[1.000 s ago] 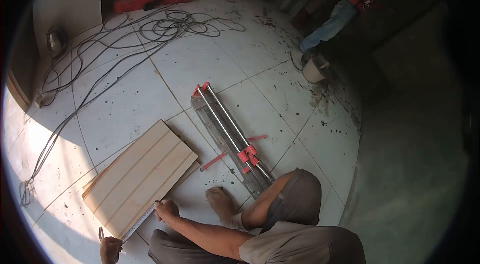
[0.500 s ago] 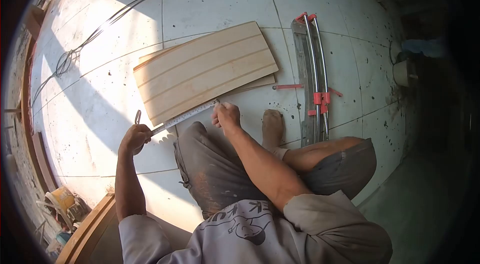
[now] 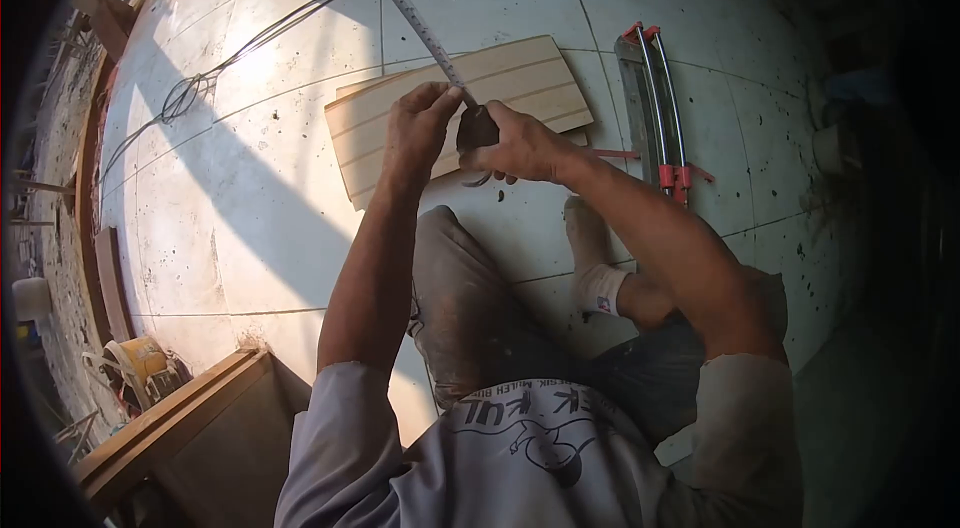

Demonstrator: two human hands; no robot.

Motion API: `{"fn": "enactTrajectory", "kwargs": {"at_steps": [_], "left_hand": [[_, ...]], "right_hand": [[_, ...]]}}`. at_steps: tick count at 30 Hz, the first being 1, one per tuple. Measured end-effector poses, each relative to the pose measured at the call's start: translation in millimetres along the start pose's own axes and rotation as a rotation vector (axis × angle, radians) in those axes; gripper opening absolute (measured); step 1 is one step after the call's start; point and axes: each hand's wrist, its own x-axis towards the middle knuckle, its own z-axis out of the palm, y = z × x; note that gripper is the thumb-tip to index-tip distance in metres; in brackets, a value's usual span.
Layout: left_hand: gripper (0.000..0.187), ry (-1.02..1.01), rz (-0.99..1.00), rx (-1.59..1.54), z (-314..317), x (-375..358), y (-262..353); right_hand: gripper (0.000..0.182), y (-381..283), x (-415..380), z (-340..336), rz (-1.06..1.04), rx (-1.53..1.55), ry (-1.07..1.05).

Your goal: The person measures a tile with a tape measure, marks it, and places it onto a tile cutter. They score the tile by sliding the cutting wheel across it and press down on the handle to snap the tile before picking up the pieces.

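My right hand (image 3: 528, 144) is wrapped around the dark case of a tape measure (image 3: 478, 131). Close beside it, my left hand (image 3: 418, 128) pinches the tape's pale blade (image 3: 405, 8) between thumb and finger just outside the case. The blade runs out toward the upper left, past the top of the view. A curved strap or clip hangs under the case. Below both hands lies a small stack of beige, brown-striped rectangular tiles or boards (image 3: 515, 73), partly covered by my hands and wrists; the top piece is set askew on those beneath.
A manual tile cutter (image 3: 655, 108) with two rails and red fittings lies to the right. Dark cables (image 3: 300, 13) cross the pale tiled floor (image 3: 180, 258) and coil at left. A yellow power tool (image 3: 145, 358) and a wooden frame (image 3: 190, 408) stand lower left.
Both hands have come up from the tile's near edge and drawn together. The blade, earlier stretched along that edge, now points away to the upper left. The view has shifted slightly.
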Motion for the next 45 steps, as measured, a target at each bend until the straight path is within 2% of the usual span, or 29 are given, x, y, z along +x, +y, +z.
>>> {"fn": "enactTrajectory", "kwargs": {"at_steps": [2,4,6,7,8,10,12,13,14,15,16,17,19,20,23,25,26,28,30,32,33,34,35,36,37,39,42,44,45], "left_hand": [[0.04,0.081,0.157,0.16,19,3,-10],[0.047,0.1,0.186,0.213,15,5,-33],[0.048,0.317,0.111,0.441,-11,10,-76],[0.049,0.372,0.006,0.489,-29,9,-101],[0.05,0.428,-0.101,0.533,-47,4,-124],[0.053,0.547,-0.334,0.692,-76,-12,-149],[0.055,0.608,-0.372,0.73,-104,-19,-193],[0.051,0.639,-0.293,0.731,-110,-20,-213],[0.051,0.645,-0.311,0.735,-112,-23,-209],[0.048,0.482,-0.396,0.733,-113,-20,-195],[0.046,0.314,-0.476,0.729,-111,-15,-187],[0.043,0.386,-0.468,0.802,-105,-10,-191],[0.043,0.428,-0.512,0.885,-91,-3,-177],[0.044,0.476,-0.552,0.958,-84,1,-171],[0.057,0.472,-0.58,0.989,-89,16,-183],[0.069,0.487,-0.626,1.005,-91,25,-186],[0.07,0.504,-0.628,1.038,-91,27,-188],[0.073,0.525,-0.637,1.016,-94,30,-188],[0.075,0.531,-0.666,0.916,-101,35,-188],[0.076,0.596,-0.617,0.88,-114,41,-207],[0.072,0.614,-0.551,0.794,-123,42,-217],[0.068,0.544,-0.597,0.61,-106,39,-183],[0.064,0.5,-0.56,0.517,-113,39,-189],[0.066,0.54,-0.594,0.549,-123,42,-199],[0.067,0.59,-0.621,0.569,-139,45,-219],[0.068,0.583,-0.643,0.504,-147,44,-222],[0.065,0.523,-0.67,0.483,-149,44,-219],[0.064,0.493,-0.703,0.476,-148,44,-212],[0.063,0.553,-0.665,0.501,-141,39,-206]], "right_hand": [[0.062,2,-24,-60,0.065,-0.167,-0.007],[0.06,11,-50,-114,0.138,-0.275,0.097],[0.053,31,-89,-153,0.187,-0.276,0.222],[0.047,57,-105,-170,0.18,-0.279,0.314],[0.05,79,-125,-179,0.212,-0.187,0.391],[0.051,133,-169,-177,0.271,0.011,0.55],[0.049,220,-198,-169,0.365,0.163,0.68],[0.051,261,-211,-162,0.436,0.211,0.762],[0.055,329,-224,-161,0.523,0.304,0.797],[0.059,365,-233,-154,0.65,0.274,0.885],[0.064,394,-241,-146,0.78,0.244,0.975],[0.064,421,-248,-140,0.79,0.251,0.966],[0.07,465,-255,-133,1.029,0.187,1.046],[0.07,484,-253,-130,1.037,0.195,1.039],[0.064,511,-241,-129,1.142,0.303,1.015],[0.055,514,-229,-137,1.155,0.055,0.834],[0.055,513,-229,-142,1.171,0.057,0.838],[0.049,512,-222,-157,1.192,-0.167,0.633],[0.049,400,-195,-180,1.224,-0.396,0.596],[0.047,378,-156,-191,1.095,-0.532,0.82],[0.047,372,-130,-192,0.824,-0.584,0.919],[0.043,333,-98,-186,0.592,-0.545,0.985],[0.039,318,-65,-172,0.223,-0.583,1.083],[0.038,283,-38,-161,0.05,-0.526,0.957],[0.041,276,-5,-144,-0.122,-0.435,0.876],[0.057,250,43,-111,-0.077,-0.299,0.62],[0.067,244,90,-80,-0.067,-0.372,0.599],[0.069,234,104,-80,0.029,-0.405,0.684],[0.065,233,109,-87,0.066,-0.269,0.694]]}}
